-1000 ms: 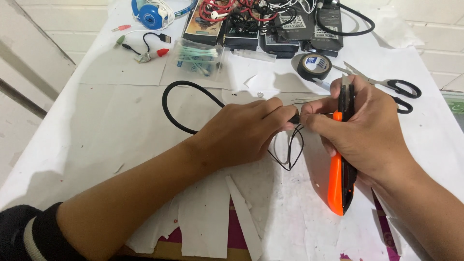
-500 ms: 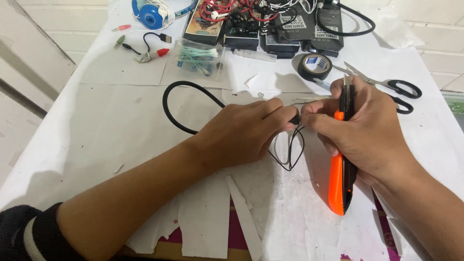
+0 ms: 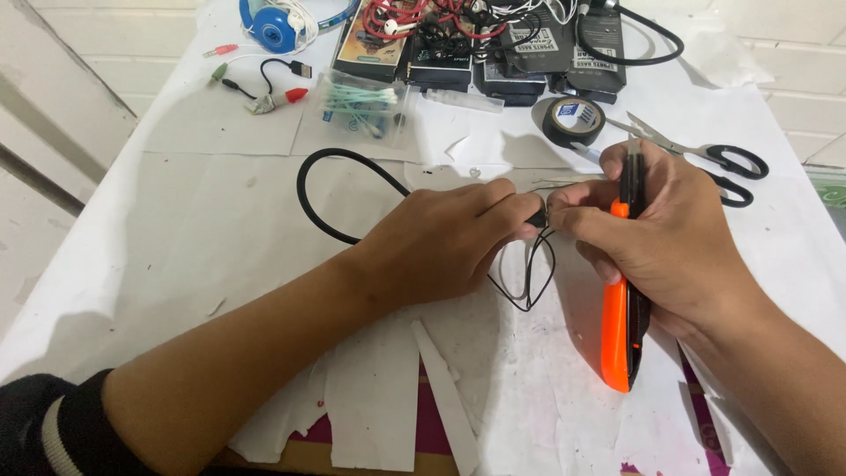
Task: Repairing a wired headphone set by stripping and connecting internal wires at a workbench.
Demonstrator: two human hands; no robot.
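The black cable (image 3: pixel 335 189) loops across the white-papered table (image 3: pixel 176 264), its end pinched in the fingertips of the left hand (image 3: pixel 441 242) at mid-table. The right hand (image 3: pixel 661 242) is clamped on an orange-and-black cutting tool (image 3: pixel 621 326) and also nips the cable end, so both hands meet there. Thin wire loops (image 3: pixel 529 269) hang just below the pinch. With the tool this close to the fingertips, a slip could probably nick a finger or sever the thin wires. Beyond lie black tape (image 3: pixel 573 121), scissors (image 3: pixel 705 159), a bag of cotton swabs (image 3: pixel 361 106) and piled electronics (image 3: pixel 493 44); paper strips (image 3: pixel 445 388) litter the near edge.
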